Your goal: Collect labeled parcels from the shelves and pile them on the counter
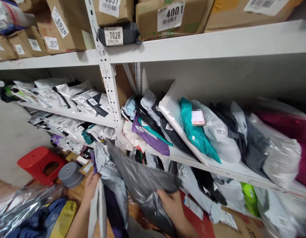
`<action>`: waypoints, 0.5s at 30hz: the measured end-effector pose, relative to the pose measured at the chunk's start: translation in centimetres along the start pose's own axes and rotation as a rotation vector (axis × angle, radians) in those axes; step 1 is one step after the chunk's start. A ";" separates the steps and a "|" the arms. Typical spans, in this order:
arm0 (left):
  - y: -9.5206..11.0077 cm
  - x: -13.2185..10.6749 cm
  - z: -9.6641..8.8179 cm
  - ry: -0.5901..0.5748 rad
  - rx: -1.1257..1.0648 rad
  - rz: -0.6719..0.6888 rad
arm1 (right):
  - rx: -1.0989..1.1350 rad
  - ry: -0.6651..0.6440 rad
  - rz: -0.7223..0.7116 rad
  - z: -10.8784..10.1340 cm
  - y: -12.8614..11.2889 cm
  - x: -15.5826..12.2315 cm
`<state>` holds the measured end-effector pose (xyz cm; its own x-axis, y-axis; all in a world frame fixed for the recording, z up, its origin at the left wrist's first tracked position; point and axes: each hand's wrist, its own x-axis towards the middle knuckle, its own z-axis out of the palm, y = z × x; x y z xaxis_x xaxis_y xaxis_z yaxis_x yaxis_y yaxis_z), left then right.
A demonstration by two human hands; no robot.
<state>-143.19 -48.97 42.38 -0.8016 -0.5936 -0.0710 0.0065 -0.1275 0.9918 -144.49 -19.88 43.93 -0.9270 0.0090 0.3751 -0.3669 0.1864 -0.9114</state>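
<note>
My left hand [93, 181] is closed on several mailing bags that hang upright, among them a white mailing bag [101, 205] and a pale grey mailing bag [110, 170] labelled with a number that looks like 3018. A dark purple bag [112, 208] hangs between them. In my right hand [170, 203] the fingers are wrapped round the edge of a dark grey mailing bag [143, 173]. This bag slants across the pale grey one, its upper corner in front of the rack. Parts of the fingers of both hands are hidden by the bags.
A white shelf [182, 157] ahead holds several mailing bags, including a teal bag [196, 130] and a purple bag [151, 137]. Cardboard boxes [172, 16] stand above. A rack post [109, 86] divides the shelves. On the floor are a red stool [35, 162] and a grey stool [71, 173].
</note>
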 end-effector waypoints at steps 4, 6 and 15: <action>0.9 -4.7 1.0 -0.019 0.060 0.006 | 0.051 -0.174 0.092 4.4 2.0 1.7; 1.7 -7.4 2.0 -0.044 0.125 0.033 | 0.081 -0.235 0.095 6.4 2.7 1.9; -0.4 -17.9 6.9 0.029 0.752 0.013 | 0.151 -0.379 0.117 1.4 4.7 -5.9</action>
<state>-132.93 -32.81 44.03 -0.7879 -0.6137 -0.0510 -0.4025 0.4506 0.7969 -140.91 -20.38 37.18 -0.9160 -0.3452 0.2042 -0.2384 0.0591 -0.9694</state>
